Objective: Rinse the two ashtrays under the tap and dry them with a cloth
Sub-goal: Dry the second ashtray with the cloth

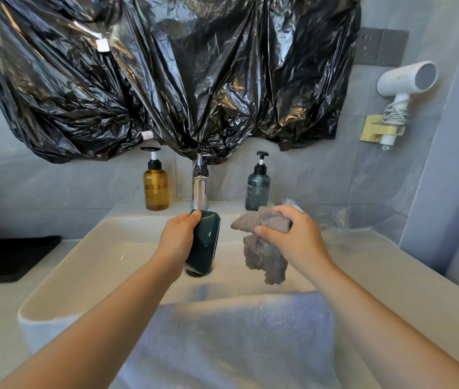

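Left hand grips ashtray; right hand holds cloth

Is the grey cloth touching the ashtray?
Apart. Head view shows a strip of white sink between the ashtray in the left hand and the grey cloth gripped by the right hand.

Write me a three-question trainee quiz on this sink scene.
1. True or false: the left hand grips the dark green ashtray above the basin.
2. The right hand holds: A) a sponge, B) a grey cloth, C) a soap bar.
3. Fill in: seen from the camera, the amber pump bottle stands ___ of the tap.
Key: 1 true; 2 B; 3 left.
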Motion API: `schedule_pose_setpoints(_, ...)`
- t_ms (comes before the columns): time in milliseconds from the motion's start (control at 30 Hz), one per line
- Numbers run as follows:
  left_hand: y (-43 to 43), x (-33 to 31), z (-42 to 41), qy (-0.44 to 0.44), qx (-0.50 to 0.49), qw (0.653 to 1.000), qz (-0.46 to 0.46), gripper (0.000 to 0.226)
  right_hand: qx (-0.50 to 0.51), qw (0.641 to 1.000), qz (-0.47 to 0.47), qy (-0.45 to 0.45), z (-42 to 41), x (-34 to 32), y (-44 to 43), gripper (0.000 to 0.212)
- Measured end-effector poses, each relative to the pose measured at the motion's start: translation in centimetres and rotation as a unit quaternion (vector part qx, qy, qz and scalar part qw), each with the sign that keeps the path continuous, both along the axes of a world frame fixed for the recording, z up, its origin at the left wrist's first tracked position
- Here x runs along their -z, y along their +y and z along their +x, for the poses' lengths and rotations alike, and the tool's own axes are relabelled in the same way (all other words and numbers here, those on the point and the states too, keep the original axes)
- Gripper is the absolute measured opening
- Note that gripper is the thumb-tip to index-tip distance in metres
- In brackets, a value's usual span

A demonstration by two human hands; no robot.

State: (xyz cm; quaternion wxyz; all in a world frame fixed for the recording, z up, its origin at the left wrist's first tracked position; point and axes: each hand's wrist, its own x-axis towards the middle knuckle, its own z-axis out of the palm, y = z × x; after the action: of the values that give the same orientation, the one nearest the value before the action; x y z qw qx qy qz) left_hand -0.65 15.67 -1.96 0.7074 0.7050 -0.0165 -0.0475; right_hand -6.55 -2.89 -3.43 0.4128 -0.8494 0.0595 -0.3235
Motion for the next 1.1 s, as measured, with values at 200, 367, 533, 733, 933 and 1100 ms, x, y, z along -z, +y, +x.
schedule_pose_setpoints(200, 0.3, -2.3, -6.0, -0.066, 0.027, 0.997, 0.0, 0.022, 0.006, 0.999, -0.007, -0.04, -5.8, -3.2, -1.1, 0.034)
schedule_pose_setpoints(367, 0.4, -3.1, -12.0, -0.106, 0.053, 0.993, 0.003, 0.023, 0.038, 0.998, -0.022, -0.034, -12.6, -3.8, -3.3, 0.031)
schedule_pose_setpoints(533, 0.5, -1.8, -16.8, -0.133, 0.076, 0.988, 0.021, 0.026, 0.09, 0.993, -0.045, 0.056, -18.2, -0.8, -6.1, 0.043)
schedule_pose_setpoints(733, -0.3, 1.4, -20.2, -0.148, 0.087, 0.983, 0.068, 0.03, 0.102, 0.985, -0.025, 0.136, -21.0, 4.8, -7.6, 0.065)
schedule_pose_setpoints(933, -0.2, 3.6, -21.6, -0.188, 0.141, 0.963, 0.132, 0.05, 0.073, 0.977, -0.018, 0.197, -21.6, 6.9, -7.5, 0.08)
schedule_pose_setpoints(1100, 0.4, 4.4, -22.3, -0.363, 0.161, 0.861, 0.318, 0.035, -0.025, 0.984, 0.039, 0.169, -20.5, 4.7, -4.2, 0.043)
